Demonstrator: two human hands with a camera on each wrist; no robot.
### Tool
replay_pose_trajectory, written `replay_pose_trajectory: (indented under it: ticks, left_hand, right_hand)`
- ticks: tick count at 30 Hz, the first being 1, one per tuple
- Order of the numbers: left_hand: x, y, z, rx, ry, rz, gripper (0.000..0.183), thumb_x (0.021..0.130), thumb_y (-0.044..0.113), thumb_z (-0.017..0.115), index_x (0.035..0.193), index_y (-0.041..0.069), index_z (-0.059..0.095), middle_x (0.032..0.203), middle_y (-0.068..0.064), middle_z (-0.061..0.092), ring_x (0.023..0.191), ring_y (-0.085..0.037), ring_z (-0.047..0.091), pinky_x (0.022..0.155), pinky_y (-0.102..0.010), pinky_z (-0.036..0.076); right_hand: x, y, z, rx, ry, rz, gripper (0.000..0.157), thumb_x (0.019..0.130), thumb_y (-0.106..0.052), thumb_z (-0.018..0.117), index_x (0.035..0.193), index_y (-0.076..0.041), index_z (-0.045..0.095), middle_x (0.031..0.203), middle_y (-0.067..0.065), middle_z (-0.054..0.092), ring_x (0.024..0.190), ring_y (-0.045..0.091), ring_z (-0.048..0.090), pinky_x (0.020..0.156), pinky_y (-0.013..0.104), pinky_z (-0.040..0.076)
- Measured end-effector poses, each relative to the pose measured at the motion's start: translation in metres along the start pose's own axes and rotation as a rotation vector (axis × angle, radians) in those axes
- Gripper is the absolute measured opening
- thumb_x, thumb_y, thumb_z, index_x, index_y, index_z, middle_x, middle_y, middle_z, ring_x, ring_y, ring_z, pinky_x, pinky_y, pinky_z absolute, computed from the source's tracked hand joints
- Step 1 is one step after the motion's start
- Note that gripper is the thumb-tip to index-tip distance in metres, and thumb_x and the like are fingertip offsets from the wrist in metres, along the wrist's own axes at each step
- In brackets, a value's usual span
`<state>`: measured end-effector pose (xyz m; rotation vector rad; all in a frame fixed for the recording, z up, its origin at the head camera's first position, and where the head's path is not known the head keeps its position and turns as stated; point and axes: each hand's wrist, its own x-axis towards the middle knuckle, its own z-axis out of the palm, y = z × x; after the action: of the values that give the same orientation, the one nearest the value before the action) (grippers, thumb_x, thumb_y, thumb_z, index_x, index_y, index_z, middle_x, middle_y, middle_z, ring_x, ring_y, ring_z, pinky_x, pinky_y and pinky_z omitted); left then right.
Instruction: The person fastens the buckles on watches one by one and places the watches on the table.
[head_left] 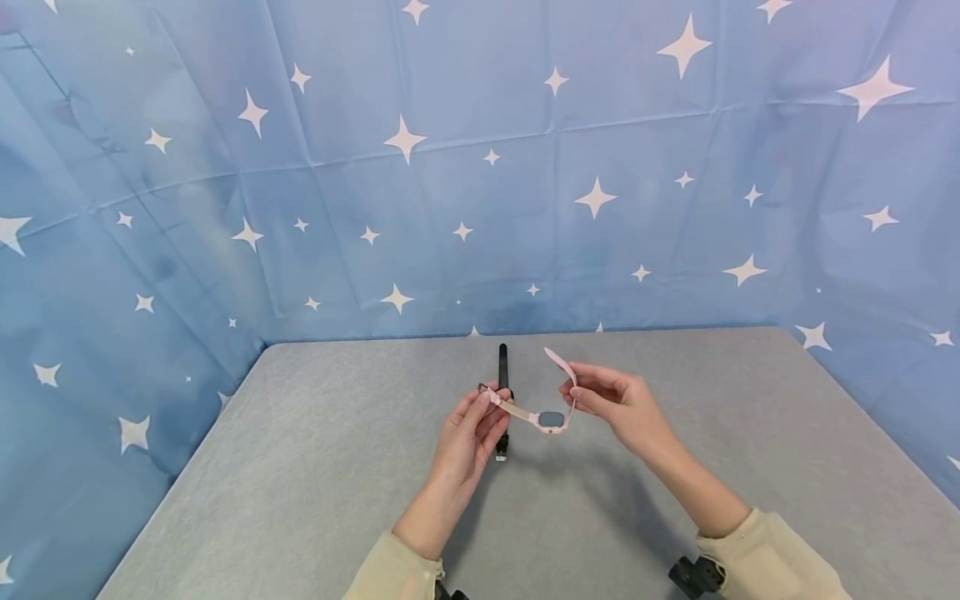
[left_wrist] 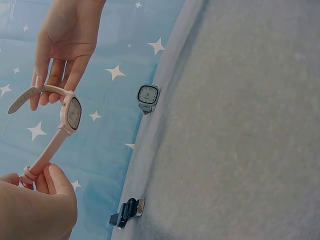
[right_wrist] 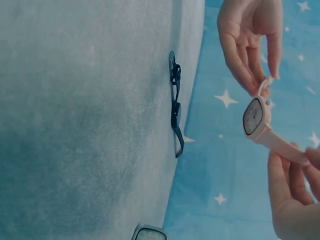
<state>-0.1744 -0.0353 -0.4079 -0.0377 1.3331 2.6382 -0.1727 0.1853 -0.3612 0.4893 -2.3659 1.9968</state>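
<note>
A pale pink wristwatch (head_left: pixel 551 420) with a squarish dial is held up above the table, its strap unfastened. My left hand (head_left: pixel 467 442) pinches the buckle end of the strap, seen also in the left wrist view as the lower hand (left_wrist: pixel 37 210). The free strap end with the holes is between the thumb and fingers of my right hand (head_left: pixel 618 404). Behind my left hand, a black-strapped watch (head_left: pixel 503 367) lies on the table; the hand partly covers it. Another watch with a silvery square case (left_wrist: pixel 148 95) rests on the table.
The grey table (head_left: pixel 300 467) reaches back to a blue curtain (head_left: pixel 480 208) with white stars. In the right wrist view, the black watch (right_wrist: pixel 176 115) lies near the table's edge, and the silvery watch (right_wrist: pixel 150 234) is cut off at the bottom.
</note>
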Motion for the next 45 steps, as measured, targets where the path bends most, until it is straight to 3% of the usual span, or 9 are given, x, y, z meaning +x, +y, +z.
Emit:
replay_pose_trajectory:
  ticks: [5,11,17,23,30,39,45]
  left_hand:
    - [-0.0010,0.0009,0.0004,0.020,-0.004,0.014,0.032,0.095,0.020,0.056,0.124,0.006,0.056,0.117,-0.009,0.066,0.104,-0.014,0.063,0.092,-0.027,0.049]
    - [-0.0017,0.0010,0.0008,0.039,-0.017,0.035,0.036,0.095,0.018,0.056,0.128,0.003,0.053,0.107,-0.003,0.069,0.103,-0.015,0.064,0.094,-0.030,0.048]
    - [-0.0014,0.0009,0.0013,0.053,-0.021,0.046,0.038,0.095,0.017,0.056,0.130,0.001,0.051,0.104,-0.002,0.069,0.102,-0.014,0.064,0.095,-0.031,0.047]
    - [-0.0009,0.0012,0.0012,0.084,-0.017,0.051,0.038,0.094,0.016,0.058,0.129,0.001,0.053,0.104,-0.003,0.068,0.097,-0.012,0.064,0.092,-0.029,0.049]
    - [-0.0012,0.0020,0.0020,0.121,-0.018,0.054,0.038,0.094,0.016,0.057,0.129,0.002,0.053,0.103,-0.001,0.068,0.097,-0.011,0.064,0.092,-0.029,0.049]
    - [-0.0019,0.0021,0.0019,0.145,-0.012,0.051,0.037,0.095,0.017,0.056,0.129,0.003,0.054,0.103,0.000,0.069,0.099,-0.013,0.064,0.092,-0.029,0.049]
    - [-0.0028,0.0021,0.0025,0.173,-0.015,0.057,0.037,0.095,0.017,0.057,0.129,0.003,0.055,0.104,-0.001,0.068,0.099,-0.013,0.063,0.093,-0.029,0.049]
  right_hand:
    - [-0.0004,0.0003,-0.0002,-0.027,0.003,-0.013,0.040,0.092,-0.007,0.060,0.128,0.008,0.053,0.110,0.029,0.063,0.093,0.008,0.067,0.082,0.025,0.053]
    - [-0.0016,-0.0003,0.0001,-0.075,0.003,-0.008,0.038,0.091,-0.007,0.061,0.127,0.006,0.055,0.109,0.028,0.064,0.094,0.012,0.067,0.081,0.023,0.053]
    - [-0.0028,0.0005,0.0000,-0.143,-0.007,-0.014,0.037,0.091,-0.009,0.061,0.126,0.003,0.057,0.108,0.024,0.066,0.092,0.006,0.066,0.080,0.021,0.053]
    - [-0.0034,0.0008,0.0001,-0.196,-0.015,-0.038,0.036,0.091,-0.012,0.062,0.125,-0.002,0.059,0.104,0.016,0.069,0.092,0.014,0.067,0.077,0.022,0.054]
    - [-0.0033,0.0013,0.0014,-0.245,-0.016,-0.070,0.033,0.091,-0.014,0.063,0.123,-0.004,0.062,0.100,0.011,0.071,0.087,0.006,0.066,0.073,0.024,0.054]
    - [-0.0026,0.0029,0.0019,-0.256,-0.028,-0.082,0.031,0.091,-0.011,0.062,0.121,-0.004,0.063,0.100,0.011,0.071,0.088,0.016,0.068,0.071,0.026,0.054]
    - [-0.0036,0.0033,0.0019,-0.266,-0.039,-0.094,0.032,0.091,-0.011,0.062,0.121,-0.003,0.063,0.099,0.011,0.071,0.086,0.008,0.066,0.069,0.024,0.054]
